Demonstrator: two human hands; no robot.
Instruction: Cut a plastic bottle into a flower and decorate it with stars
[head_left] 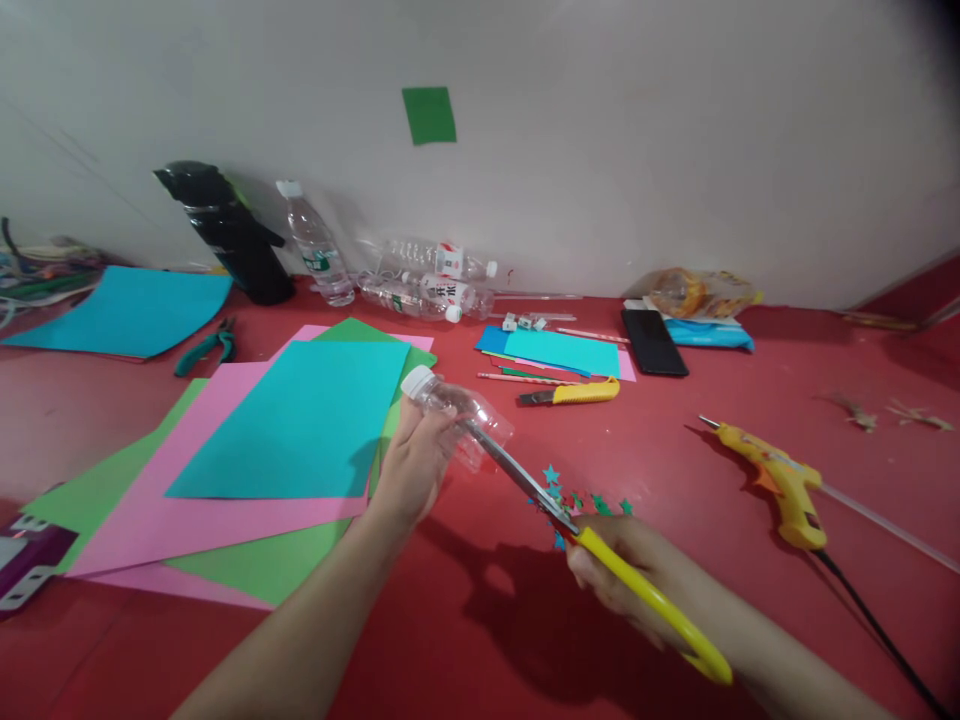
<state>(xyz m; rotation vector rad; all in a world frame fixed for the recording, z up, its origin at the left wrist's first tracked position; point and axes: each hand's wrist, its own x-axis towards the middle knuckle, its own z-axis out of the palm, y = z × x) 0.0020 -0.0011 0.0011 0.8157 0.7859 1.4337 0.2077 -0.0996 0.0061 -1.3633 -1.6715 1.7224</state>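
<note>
My left hand is wrapped round a clear plastic bottle top with a white screw cap, held tilted above the red table. The cap points up and to the left, and the bottle's lower part looks cut away. In my right hand is a pair of scissors with yellow handles. Their blades reach up-left and their tips meet the bottle plastic near my left fingers. Whether the tips are inside or outside the plastic I cannot tell. Small coloured paper stars lie on the table just beyond my right hand.
Sheets of coloured paper spread to the left, near green-handled pliers. Plastic bottles line the wall. A yellow utility knife and a phone lie behind my hands. A yellow glue gun with a cord lies to the right.
</note>
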